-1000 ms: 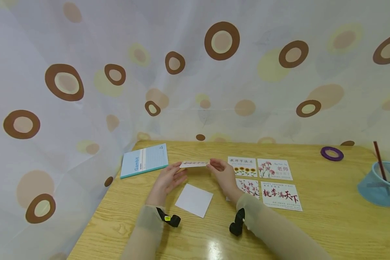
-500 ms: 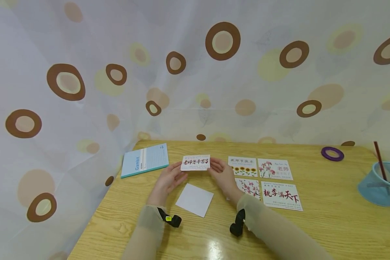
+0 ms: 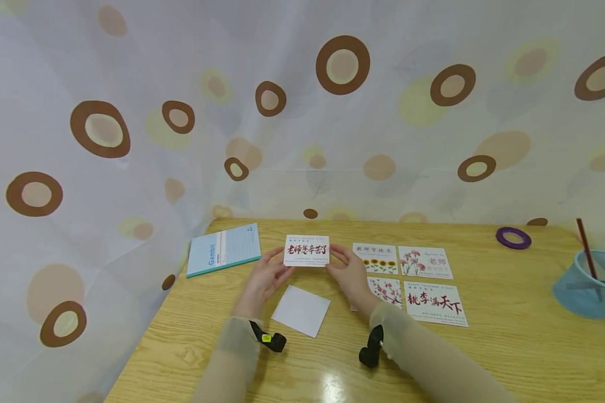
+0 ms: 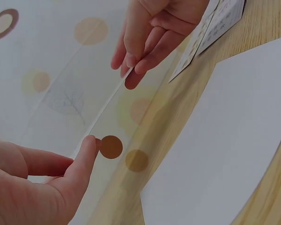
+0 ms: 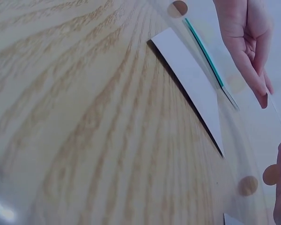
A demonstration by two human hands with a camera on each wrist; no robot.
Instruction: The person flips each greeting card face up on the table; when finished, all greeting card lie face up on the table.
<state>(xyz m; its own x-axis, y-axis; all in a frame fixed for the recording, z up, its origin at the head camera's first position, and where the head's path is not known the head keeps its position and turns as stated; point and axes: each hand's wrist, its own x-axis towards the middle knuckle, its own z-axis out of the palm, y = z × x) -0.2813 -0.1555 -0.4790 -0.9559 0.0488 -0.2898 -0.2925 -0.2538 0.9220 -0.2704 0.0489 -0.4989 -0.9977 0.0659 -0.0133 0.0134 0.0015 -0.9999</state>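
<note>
Wooden table [image 3: 509,347] before a white curtain with brown rings [image 3: 343,64]. Left hand [image 3: 265,278] and right hand [image 3: 350,272] each pinch one short edge of a white rectangular card with red brush lettering [image 3: 306,250], held upright above the table's far middle — printed face toward the person. Below it lies a blank white paper square [image 3: 301,310]. Near the far left corner rests a light-blue notebook [image 3: 224,248]; four printed flower cards [image 3: 412,276] lie flat just right of the right hand.

A pale curtain [image 3: 302,112] printed with brown rings and yellow dots hangs behind and left of a light wood-grain counter [image 3: 534,347], whose glossy near edge reflects overhead light.
</note>
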